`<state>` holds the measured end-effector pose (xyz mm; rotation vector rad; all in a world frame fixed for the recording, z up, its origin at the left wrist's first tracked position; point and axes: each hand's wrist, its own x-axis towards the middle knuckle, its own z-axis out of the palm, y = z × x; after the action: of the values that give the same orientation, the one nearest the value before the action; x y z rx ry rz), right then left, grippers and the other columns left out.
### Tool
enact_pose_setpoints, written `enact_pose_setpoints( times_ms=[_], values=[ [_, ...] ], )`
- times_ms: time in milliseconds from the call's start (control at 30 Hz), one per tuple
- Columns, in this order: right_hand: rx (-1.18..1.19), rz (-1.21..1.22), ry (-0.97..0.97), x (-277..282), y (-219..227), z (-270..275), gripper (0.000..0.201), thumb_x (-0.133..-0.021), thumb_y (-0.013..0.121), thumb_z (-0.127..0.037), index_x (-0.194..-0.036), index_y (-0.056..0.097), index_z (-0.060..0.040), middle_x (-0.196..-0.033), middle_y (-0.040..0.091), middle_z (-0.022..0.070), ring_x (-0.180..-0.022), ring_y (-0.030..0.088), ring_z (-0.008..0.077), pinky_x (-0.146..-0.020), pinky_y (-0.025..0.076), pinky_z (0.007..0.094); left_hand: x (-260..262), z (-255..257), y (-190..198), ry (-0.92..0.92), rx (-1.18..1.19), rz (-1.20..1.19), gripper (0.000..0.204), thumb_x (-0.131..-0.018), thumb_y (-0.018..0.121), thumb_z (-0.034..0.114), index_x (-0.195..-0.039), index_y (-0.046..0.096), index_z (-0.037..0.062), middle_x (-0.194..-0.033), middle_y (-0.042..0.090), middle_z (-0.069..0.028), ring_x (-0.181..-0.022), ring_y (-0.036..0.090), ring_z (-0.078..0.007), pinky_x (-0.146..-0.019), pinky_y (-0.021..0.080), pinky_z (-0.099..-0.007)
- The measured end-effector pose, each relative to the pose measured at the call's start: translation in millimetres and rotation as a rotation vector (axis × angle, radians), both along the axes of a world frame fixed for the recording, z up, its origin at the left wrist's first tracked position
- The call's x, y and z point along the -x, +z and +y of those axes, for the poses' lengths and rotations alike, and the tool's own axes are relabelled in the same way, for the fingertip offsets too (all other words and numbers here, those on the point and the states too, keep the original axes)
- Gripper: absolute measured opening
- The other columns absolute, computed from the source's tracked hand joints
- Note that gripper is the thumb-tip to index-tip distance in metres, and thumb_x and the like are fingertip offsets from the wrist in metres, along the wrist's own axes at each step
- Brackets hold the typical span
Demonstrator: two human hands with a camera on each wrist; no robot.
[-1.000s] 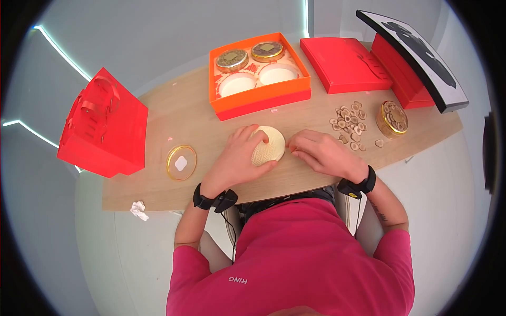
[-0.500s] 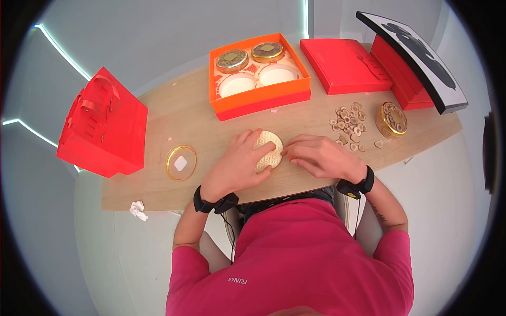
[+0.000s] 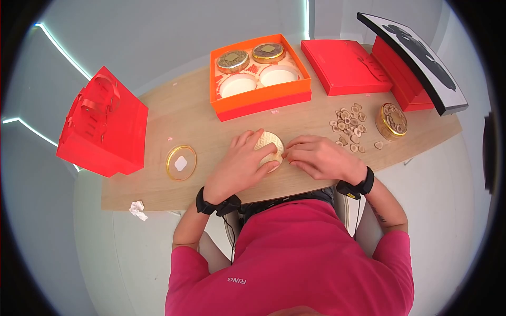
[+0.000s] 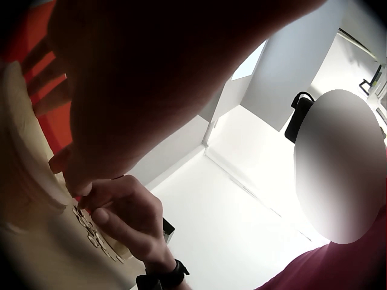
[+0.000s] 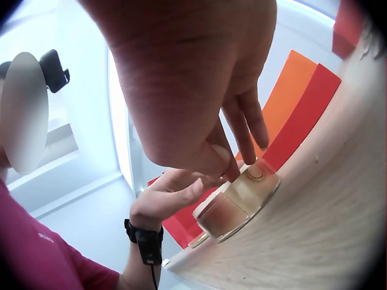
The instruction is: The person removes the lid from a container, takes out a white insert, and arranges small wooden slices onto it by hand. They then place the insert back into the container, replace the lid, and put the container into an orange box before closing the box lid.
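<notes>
On the table by the person's front edge stands a round clear-walled jar (image 5: pixel 245 202) with a cream, raised-pattern pad (image 3: pixel 268 138) on top. My left hand (image 3: pixel 240 166) grips the jar, thumb on the near rim and fingers spread round the far side, one finger bent onto the pad. Close to the jar's right rim is my right hand (image 3: pixel 321 158), thumb and fingertips drawn together. In the right wrist view a round dried slice (image 5: pixel 256 173) shows through the jar wall just below those fingertips. I cannot tell whether the right fingers pinch a slice.
Loose slices (image 3: pixel 349 124) and a filled jar (image 3: pixel 392 120) lie to the right. A gold-rimmed lid (image 3: pixel 171 167) rests on the left, beside a red gift bag (image 3: pixel 118 134). Behind stands an orange box (image 3: pixel 263 104) with two jars; a red box lid (image 3: pixel 342 60) and framed picture (image 3: pixel 421 52) lie beyond.
My left hand shifts slightly over the pad, its bent finger moving right toward the rim. My right fingertips have come a little left to the rim. Other things stay put.
</notes>
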<state>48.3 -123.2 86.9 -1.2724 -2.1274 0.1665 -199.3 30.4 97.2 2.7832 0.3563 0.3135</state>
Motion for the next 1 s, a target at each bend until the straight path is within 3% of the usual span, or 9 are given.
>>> enact_pose_setpoints(
  times_ms=[33, 333, 633, 733, 800, 900, 1000],
  values=[
    [-0.041, 0.008, 0.005, 1, -1, 1, 0.013, -0.098, 0.078, -0.009, -0.11, 0.075, -0.0016, -0.114, 0.077, 0.0162, -0.109, 0.074, 0.0385, -0.094, 0.062, 0.0485, -2, -2, -1, 0.012, -0.017, -0.009, 0.042, -0.105, 0.078, 0.039, -0.138, 0.076, 0.012, -0.169, 0.051, -0.0276, -0.154, 0.046, -0.0471, -0.129, 0.038, -0.0555],
    [-0.106, -0.073, 0.032, -1, 4, 2, 0.018, -0.092, 0.077, -0.008, -0.108, 0.074, -0.0011, -0.109, 0.075, 0.0129, -0.111, 0.072, 0.0348, -0.096, 0.061, 0.0466, -6, -5, -3, 0.037, -0.029, -0.043, 0.042, -0.105, 0.078, 0.037, -0.136, 0.075, 0.0092, -0.165, 0.052, -0.0249, -0.154, 0.047, -0.0453, -0.127, 0.037, -0.0551],
    [-0.054, -0.01, -0.029, 1, -4, -1, 0.018, -0.099, 0.075, -0.01, -0.116, 0.073, -0.0012, -0.127, 0.076, 0.0164, -0.115, 0.074, 0.0411, -0.099, 0.062, 0.0489, -8, -7, 2, -0.004, -0.016, -0.038, 0.045, -0.104, 0.079, 0.036, -0.14, 0.073, 0.0113, -0.164, 0.054, -0.021, -0.149, 0.05, -0.0436, -0.125, 0.04, -0.0536],
    [0.106, -0.035, -0.032, -3, -3, -4, 0.025, -0.103, 0.075, -0.01, -0.127, 0.074, -0.0024, -0.135, 0.078, 0.0174, -0.125, 0.074, 0.0406, -0.107, 0.061, 0.0499, -8, -8, 0, -0.014, -0.028, -0.034, 0.048, -0.104, 0.079, 0.036, -0.144, 0.071, 0.0126, -0.165, 0.054, -0.0211, -0.148, 0.051, -0.0437, -0.124, 0.041, -0.0533],
    [0.052, -0.03, -0.013, -4, -3, -2, 0.024, -0.101, 0.075, -0.01, -0.123, 0.074, -0.0018, -0.131, 0.078, 0.0191, -0.12, 0.074, 0.0416, -0.105, 0.061, 0.0505, -6, -6, 0, -0.028, -0.016, 0.011, 0.051, -0.103, 0.08, 0.035, -0.148, 0.069, 0.0134, -0.168, 0.053, -0.0222, -0.151, 0.05, -0.0444, -0.126, 0.041, -0.0541],
    [0.022, -0.015, 0.002, -4, -5, -2, 0.023, -0.1, 0.076, -0.011, -0.12, 0.075, -0.0014, -0.127, 0.079, 0.0206, -0.12, 0.075, 0.0425, -0.105, 0.061, 0.0511, 11, 9, 4, -0.167, 0.061, 0.03, 0.058, -0.102, 0.081, 0.028, -0.156, 0.065, 0.0154, -0.175, 0.048, -0.0228, -0.158, 0.045, -0.0451, -0.13, 0.04, -0.0552],
    [0.035, -0.004, 0.004, -4, -5, -2, 0.023, -0.1, 0.076, -0.011, -0.12, 0.076, -0.0015, -0.127, 0.08, 0.021, -0.121, 0.075, 0.0428, -0.106, 0.061, 0.0513, 19, 22, 9, -0.237, 0.132, 0.051, 0.058, -0.106, 0.08, 0.03, -0.159, 0.065, 0.0138, -0.175, 0.047, -0.025, -0.161, 0.043, -0.0456, -0.13, 0.043, -0.0536]
  ],
)
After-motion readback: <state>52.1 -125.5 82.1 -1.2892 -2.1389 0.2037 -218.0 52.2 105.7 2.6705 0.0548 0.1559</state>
